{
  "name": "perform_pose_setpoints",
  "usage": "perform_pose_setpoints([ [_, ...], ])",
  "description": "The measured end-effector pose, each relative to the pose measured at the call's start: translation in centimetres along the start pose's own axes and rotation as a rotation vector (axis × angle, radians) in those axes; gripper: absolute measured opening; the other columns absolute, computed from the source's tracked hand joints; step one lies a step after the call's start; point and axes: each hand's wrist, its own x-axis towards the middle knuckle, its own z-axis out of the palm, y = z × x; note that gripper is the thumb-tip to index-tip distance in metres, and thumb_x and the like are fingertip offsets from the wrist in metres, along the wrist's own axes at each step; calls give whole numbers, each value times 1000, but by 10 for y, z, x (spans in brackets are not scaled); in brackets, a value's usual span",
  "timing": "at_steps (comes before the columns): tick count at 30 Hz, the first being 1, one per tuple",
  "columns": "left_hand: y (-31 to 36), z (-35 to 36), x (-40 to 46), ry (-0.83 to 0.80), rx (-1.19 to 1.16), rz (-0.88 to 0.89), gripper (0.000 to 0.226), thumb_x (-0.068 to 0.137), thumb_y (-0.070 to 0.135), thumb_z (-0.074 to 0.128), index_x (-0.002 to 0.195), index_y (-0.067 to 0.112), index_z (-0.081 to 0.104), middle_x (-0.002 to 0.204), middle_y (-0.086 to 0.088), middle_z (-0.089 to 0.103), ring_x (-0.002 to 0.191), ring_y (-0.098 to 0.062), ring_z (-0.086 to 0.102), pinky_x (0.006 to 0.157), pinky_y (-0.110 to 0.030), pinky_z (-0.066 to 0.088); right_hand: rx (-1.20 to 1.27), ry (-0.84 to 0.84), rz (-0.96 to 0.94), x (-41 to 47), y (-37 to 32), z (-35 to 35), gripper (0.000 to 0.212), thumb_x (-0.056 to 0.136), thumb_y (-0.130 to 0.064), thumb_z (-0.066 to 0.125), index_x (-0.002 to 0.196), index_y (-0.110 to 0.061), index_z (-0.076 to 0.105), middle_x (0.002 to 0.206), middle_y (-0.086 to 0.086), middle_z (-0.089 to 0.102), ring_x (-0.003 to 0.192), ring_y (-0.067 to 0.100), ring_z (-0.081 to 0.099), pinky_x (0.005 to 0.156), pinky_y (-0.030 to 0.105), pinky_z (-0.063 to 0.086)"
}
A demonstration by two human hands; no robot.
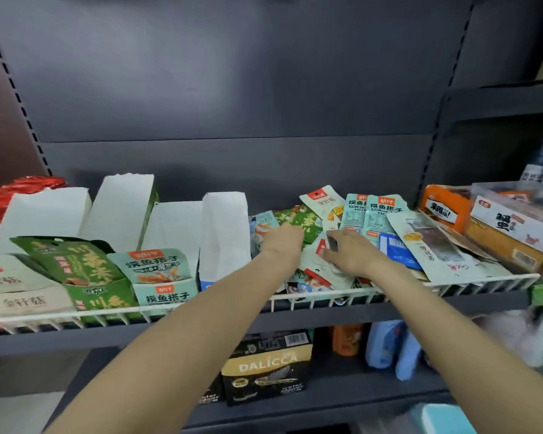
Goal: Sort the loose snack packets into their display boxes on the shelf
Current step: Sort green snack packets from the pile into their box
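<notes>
Loose snack packets (323, 245) are heaped on the wire-fronted shelf (452, 285).
Display boxes (162, 277) are ranged at the left; the left hand (281, 241) is laid on the heap, grip hidden, and a packet is pinched by the right hand (347, 250).

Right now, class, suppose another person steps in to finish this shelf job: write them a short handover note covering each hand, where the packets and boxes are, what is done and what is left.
Left hand: down in the loose packet pile, fingers hidden, grip unclear.
Right hand: resting on the same pile, fingers curled on a small packet.
Display boxes: green box and teal box on the shelf's left each hold matching packets; the beige boxes sit further left; a white-backed box stands beside the pile.
Done: some packets already boxed.
Left: the mixed pile behind the white wire rail, including teal, green and beige packets, still needs sorting.
</notes>
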Motion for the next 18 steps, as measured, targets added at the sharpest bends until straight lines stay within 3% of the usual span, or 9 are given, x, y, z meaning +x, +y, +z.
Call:
perform_pose_setpoints([
  [3,10,-20,-10,177,-106,-2,23,87,-10,47,106,-2,57,110,-19,58,101,-36,59,76,-37,47,129,75,-40,-5,-2,-3,69,90,-43,55,146,-17,26,143,15,37,133,31,33,109,40,31],
  [5,10,-37,-16,300,-281,-13,10,90,-2,46,88,1,55,90,-16,58,83,-34,58,65,-33,42,278,107,-132,-15,-13,-7,84,84,-40,65,150,-23,16,154,8,23,143,27,18,115,43,22],
  [6,7,-45,-19,357,-381,-30,17,91,2,45,74,4,48,76,-11,53,71,-29,53,57,-28,38,335,129,-203,-21,-22,-9,88,82,-37,68,150,-24,14,155,4,21,144,24,16,115,41,21],
  [8,-2,-58,-28,441,-562,-26,32,88,5,45,58,7,37,56,-3,41,54,-21,40,45,-26,29,396,212,-309,-30,-41,-14,89,82,-32,70,150,-24,13,150,1,33,138,20,30,110,38,31],
  [10,-14,-69,-42,490,-699,21,29,88,8,46,60,6,49,53,-5,50,50,-20,48,47,-27,42,407,335,-343,-39,-57,-22,82,88,-24,63,151,-27,9,136,2,47,120,18,48,96,38,44],
  [11,-21,-74,-49,505,-777,53,24,89,10,48,69,3,59,61,-8,61,56,-21,59,56,-31,52,400,394,-358,-46,-66,-26,76,92,-18,57,151,-28,10,124,3,53,106,17,53,86,35,46],
  [14,-46,-86,-75,526,-862,107,25,95,22,49,92,4,66,82,-10,72,77,-25,70,72,-42,58,431,541,-418,-66,-92,-40,50,97,-10,46,143,-27,36,98,1,62,71,10,48,62,26,37],
  [18,-93,-96,-113,603,-481,107,38,98,40,39,85,11,59,75,-2,66,79,-27,63,68,-40,52,501,614,-438,-83,-133,-51,34,93,-7,52,121,-23,63,106,-1,70,86,15,62,69,26,45],
])
